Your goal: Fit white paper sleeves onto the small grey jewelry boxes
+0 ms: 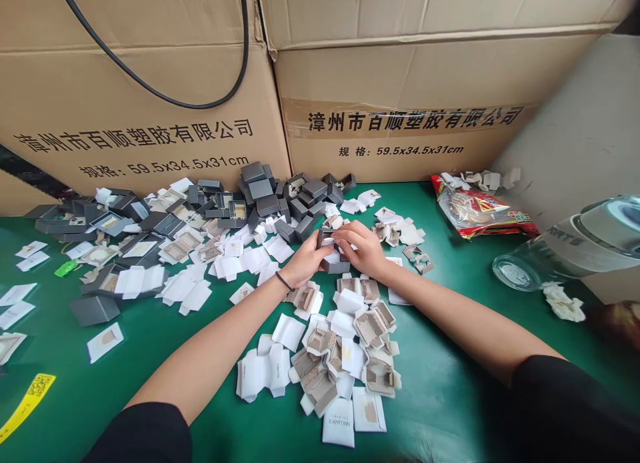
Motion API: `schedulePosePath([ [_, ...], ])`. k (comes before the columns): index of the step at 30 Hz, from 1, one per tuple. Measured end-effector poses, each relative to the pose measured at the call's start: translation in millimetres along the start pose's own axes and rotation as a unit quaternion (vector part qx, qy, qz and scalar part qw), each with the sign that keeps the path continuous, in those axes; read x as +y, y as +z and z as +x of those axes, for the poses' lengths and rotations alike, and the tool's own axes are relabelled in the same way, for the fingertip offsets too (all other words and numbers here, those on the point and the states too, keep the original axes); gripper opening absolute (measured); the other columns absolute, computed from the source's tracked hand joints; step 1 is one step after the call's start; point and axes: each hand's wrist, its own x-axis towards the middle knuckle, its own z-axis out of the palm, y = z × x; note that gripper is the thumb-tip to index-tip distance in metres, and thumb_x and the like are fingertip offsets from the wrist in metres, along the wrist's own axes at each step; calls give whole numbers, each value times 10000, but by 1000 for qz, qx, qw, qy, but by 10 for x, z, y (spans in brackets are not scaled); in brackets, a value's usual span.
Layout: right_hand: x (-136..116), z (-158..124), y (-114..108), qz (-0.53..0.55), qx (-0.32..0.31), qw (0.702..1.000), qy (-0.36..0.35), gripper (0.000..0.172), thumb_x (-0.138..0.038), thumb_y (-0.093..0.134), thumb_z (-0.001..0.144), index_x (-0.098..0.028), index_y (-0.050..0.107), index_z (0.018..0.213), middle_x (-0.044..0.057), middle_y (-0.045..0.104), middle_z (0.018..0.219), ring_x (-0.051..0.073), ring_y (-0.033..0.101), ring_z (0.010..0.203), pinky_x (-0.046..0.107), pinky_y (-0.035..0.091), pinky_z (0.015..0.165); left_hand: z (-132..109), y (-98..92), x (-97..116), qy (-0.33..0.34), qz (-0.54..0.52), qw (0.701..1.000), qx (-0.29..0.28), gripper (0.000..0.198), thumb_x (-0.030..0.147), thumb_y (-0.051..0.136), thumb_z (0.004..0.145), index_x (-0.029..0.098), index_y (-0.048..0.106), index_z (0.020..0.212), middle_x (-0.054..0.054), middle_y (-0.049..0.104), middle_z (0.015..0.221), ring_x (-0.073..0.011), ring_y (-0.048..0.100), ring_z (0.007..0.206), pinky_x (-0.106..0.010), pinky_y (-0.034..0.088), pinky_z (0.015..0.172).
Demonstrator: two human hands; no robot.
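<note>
Both my hands meet over the middle of a green table (150, 356). My left hand (306, 260), with a dark band on its wrist, is closed round the left side of a small open grey box (334, 262). My right hand (363, 246) pinches a white insert card at the box's top. A heap of small grey boxes (270, 200) lies just beyond my hands. White and beige folded inserts (345, 356) are scattered on the table between my forearms.
Two large cardboard cartons (400, 96) with printed characters stand along the back. More grey boxes and white cards (135, 263) spread to the left. A red snack bag (480, 213) and a clear bottle lying on its side (565, 250) are at the right. A yellow label (30, 396) lies near left.
</note>
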Motion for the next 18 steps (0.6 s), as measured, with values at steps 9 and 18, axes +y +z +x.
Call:
schedulePosePath([
  [9, -12, 37, -14, -29, 19, 999, 8, 171, -228, 483, 892, -224, 637, 817, 68, 604, 866, 181, 509, 787, 334, 467, 679, 2, -13, -10, -11, -3, 1000, -25, 410, 263, 652, 734, 211, 497, 1110, -3, 564, 846, -104, 547, 641, -254, 513, 558],
  [18, -8, 49, 3, -4, 21, 1000, 16, 130, -219, 480, 889, -207, 587, 815, 63, 587, 827, 176, 540, 788, 328, 477, 693, 0, -24, -22, 0, 10, 999, -40, 424, 425, 616, 780, 225, 501, 1137, -19, 560, 863, -124, 544, 698, -243, 485, 592],
])
